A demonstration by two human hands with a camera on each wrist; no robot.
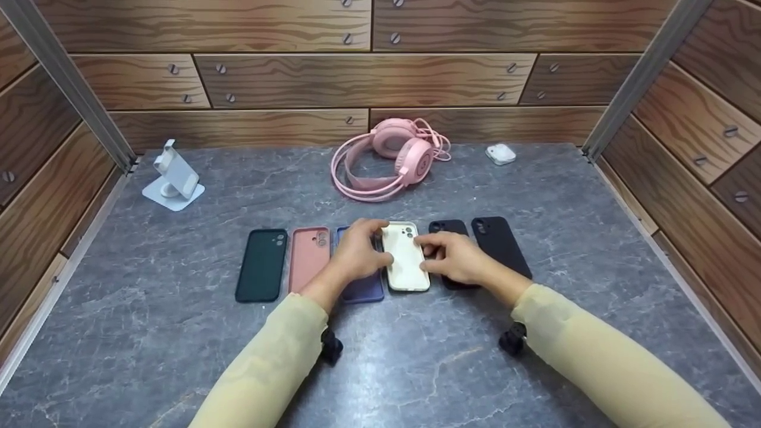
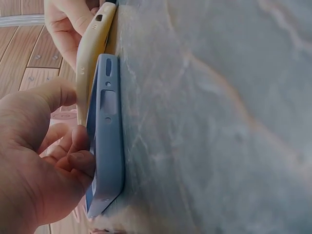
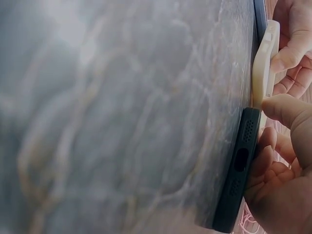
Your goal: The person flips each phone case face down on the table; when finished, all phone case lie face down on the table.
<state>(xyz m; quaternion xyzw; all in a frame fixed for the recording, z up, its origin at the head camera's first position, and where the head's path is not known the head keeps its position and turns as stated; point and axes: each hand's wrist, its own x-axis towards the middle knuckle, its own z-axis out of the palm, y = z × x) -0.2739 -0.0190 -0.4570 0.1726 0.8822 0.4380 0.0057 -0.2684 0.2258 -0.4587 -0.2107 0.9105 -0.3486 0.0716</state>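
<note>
A cream phone case lies in the middle of a row of phone cases, its camera cutouts at the far end. My left hand holds its left edge with thumb and fingers, reaching across a blue-purple case. From the other side my right hand grips the right edge, over a black case that it partly hides. In the left wrist view the cream case stands slightly tilted beside the blue one. Both thumbs touch its sides.
Left in the row are a pink case and a dark green case; another black case ends it at right. Behind lie pink headphones, a white folding stand and a small white square object. Wood-patterned panels enclose the table.
</note>
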